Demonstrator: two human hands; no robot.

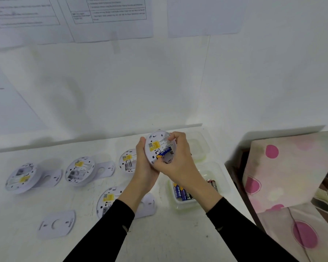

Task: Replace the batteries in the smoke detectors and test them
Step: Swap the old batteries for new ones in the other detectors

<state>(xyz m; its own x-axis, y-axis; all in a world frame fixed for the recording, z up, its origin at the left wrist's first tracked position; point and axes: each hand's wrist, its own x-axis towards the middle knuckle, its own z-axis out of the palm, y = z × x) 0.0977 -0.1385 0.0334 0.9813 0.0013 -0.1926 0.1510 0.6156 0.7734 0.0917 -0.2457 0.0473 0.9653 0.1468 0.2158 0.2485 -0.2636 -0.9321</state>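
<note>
I hold a round white smoke detector (pixel 158 143) above the table, its back with a yellow label facing me. My left hand (pixel 144 163) cups it from the left and below. My right hand (pixel 175 157) wraps its right edge, and its thumb and fingers press a blue battery (pixel 164 153) into the open compartment. Several more detectors lie back-up on the table: one at the far left (pixel 20 178), one beside it (pixel 79 170), one behind my left hand (pixel 128 160), one under my left forearm (pixel 107 200).
A clear plastic tub (pixel 178 202) with blue and dark batteries sits under my right wrist; another clear tub (pixel 200 146) stands behind it. White mounting plates (pixel 56 224) lie on the white table. A patterned pink cloth (pixel 292 176) covers furniture at the right. Papers hang on the wall.
</note>
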